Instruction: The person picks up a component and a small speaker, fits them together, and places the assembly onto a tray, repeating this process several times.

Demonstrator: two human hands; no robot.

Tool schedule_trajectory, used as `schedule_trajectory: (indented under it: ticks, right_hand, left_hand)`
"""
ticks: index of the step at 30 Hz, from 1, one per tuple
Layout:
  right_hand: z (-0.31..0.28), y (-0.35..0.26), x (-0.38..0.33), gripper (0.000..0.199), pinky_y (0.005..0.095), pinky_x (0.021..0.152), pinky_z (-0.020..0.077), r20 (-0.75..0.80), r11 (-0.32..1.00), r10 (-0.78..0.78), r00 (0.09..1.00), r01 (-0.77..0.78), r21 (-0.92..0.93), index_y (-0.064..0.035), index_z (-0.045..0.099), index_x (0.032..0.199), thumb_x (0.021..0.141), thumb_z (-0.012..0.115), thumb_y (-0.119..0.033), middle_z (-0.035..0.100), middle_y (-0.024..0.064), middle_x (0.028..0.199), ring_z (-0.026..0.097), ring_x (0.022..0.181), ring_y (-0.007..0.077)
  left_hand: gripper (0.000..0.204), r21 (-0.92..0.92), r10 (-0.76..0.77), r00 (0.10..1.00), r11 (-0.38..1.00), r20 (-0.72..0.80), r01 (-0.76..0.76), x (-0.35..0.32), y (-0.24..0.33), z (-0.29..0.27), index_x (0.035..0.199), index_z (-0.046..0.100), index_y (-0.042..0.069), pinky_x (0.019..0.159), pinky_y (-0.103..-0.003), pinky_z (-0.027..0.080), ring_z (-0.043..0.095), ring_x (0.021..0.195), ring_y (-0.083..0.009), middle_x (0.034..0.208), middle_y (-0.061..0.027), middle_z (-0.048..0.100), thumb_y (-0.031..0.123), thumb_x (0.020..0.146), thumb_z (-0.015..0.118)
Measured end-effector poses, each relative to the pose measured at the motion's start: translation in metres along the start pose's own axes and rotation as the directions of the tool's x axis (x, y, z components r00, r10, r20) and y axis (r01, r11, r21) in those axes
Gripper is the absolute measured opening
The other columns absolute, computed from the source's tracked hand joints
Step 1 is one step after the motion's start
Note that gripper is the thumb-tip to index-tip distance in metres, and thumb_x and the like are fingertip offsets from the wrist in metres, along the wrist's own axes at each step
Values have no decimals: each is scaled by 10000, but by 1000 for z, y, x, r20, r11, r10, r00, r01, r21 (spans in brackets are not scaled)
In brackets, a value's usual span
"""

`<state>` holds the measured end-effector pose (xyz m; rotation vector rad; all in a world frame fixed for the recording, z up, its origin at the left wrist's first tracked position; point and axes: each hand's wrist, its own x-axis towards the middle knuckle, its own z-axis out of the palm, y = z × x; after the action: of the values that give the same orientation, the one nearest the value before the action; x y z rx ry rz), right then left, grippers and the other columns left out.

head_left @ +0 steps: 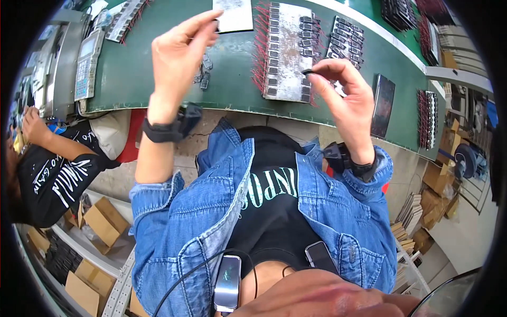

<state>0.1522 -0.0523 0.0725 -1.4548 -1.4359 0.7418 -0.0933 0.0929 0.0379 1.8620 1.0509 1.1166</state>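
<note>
While my right grip [348, 90] pinches a small black part [307, 72], a board [289, 50] lies to its left. I cannot tell whether my left grip [179, 53] holds anything.

Upper left of frame: grey keypad device [86, 66]. Far left: a co-worker [68, 144] in a black printed shirt [55, 179]. Lower left I see cardboard boxes [103, 227] among pale metal shelving [117, 288]. Right side: brown cartons [434, 177] near a dark round object [466, 160], kind unclear.
</note>
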Motion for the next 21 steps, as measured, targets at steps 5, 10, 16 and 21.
schedule_trajectory:
  ticks: [5, 10, 16, 21]
  right_hand:
    - [24, -7, 6, 138, 216, 743, 507, -57, 984, 59, 997, -48, 174, -18, 665, 1074, 938, 683, -26, 698, -1, 955, 620, 840, 51]
    - [17, 10, 12, 159, 205, 741, 522, -132, 994, 78, 988, -66, 92, -12, 681, 1090, 933, 691, -35, 709, 10, 958, 632, 796, 60]
    - [10, 25, 11, 174, 203, 752, 537, -80, 986, 71, 994, -58, 154, -11, 700, 1094, 927, 706, -61, 708, 14, 954, 632, 786, 70]
    - [0, 36, 15, 171, 218, 749, 537, -29, 992, 19, 999, -15, 127, -12, 699, 1082, 925, 712, -78, 697, 11, 946, 628, 792, 75]
  left_hand:
    - [276, -536, -210, 967, 805, 145, 255, -30, 54, 71, 1252, 669, 1, 779, -245, 592, 715, 843, -119, 1021, -96, 736, 87, 995, 612]
    - [291, -694, -302, 903, 579, 304, 428, -44, 57, 86, 1280, 632, -30, 848, -257, 599, 719, 931, -164, 1092, -129, 712, 94, 1027, 558]
    - [300, -651, -288, 893, 611, 346, 449, -46, 57, 88, 1296, 615, -39, 863, -272, 600, 710, 980, -172, 1127, -132, 701, 85, 1034, 538]
    - [297, -613, -286, 891, 649, 353, 451, -49, 58, 89, 1290, 617, -45, 853, -270, 600, 710, 971, -171, 1130, -135, 700, 82, 1034, 535]
